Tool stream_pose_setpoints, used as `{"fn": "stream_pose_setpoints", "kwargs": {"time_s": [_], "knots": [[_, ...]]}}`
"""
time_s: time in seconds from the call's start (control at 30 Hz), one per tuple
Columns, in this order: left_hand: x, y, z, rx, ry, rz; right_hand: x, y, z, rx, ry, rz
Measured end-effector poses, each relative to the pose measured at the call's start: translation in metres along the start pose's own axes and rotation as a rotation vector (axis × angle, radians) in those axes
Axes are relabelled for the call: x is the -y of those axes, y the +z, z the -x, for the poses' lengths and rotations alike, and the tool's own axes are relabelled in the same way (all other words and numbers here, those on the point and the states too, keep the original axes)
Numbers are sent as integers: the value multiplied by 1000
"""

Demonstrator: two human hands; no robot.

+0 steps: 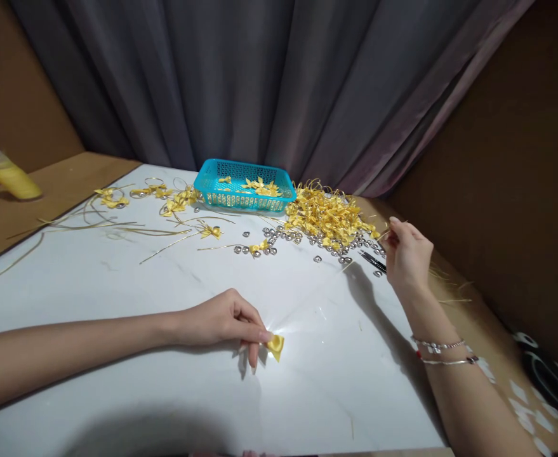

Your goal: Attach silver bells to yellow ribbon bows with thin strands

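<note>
My left hand [231, 324] reaches in from the left, low over the white tabletop. Its thumb and fingers pinch a small yellow satin ribbon bow [275, 346], part of which the fingertips hide. Raised at the right, my right hand [408, 251] has its thumb and forefinger pressed together on a thin gold cord [383, 235]. Just left of that hand lies a heap of yellow ribbon bows [329, 212] with gold cord loops. Small silver rings [283, 235] are scattered in front of the heap, and black tweezers [372, 261] rest beside my right hand.
A turquoise basket [245, 202] with several yellow bows in it stands at the back. Loose gold cords [112, 225] and bows spread over the left. A clear container with yellow contents [14, 181] is at far left; black-handled scissors [552, 377] and white scraps lie at right.
</note>
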State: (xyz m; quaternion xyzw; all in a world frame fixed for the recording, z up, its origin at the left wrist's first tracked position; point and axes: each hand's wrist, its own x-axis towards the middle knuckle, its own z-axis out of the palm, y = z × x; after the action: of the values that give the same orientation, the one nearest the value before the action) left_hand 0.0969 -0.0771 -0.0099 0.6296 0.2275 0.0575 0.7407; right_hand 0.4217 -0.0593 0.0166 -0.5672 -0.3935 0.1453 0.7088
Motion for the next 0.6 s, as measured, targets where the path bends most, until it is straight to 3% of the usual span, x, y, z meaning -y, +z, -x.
{"fn": "stream_pose_setpoints", "kwargs": {"time_s": [0.17, 0.43, 0.6], "knots": [[0, -1, 4, 52, -35, -42, -2, 0, 4, 130, 53, 63], [-2, -10, -5, 110, -11, 15, 21, 16, 17, 544, 476, -32], [2, -16, -6, 169, 2, 14, 31, 51, 24, 900, 429, 273]]}}
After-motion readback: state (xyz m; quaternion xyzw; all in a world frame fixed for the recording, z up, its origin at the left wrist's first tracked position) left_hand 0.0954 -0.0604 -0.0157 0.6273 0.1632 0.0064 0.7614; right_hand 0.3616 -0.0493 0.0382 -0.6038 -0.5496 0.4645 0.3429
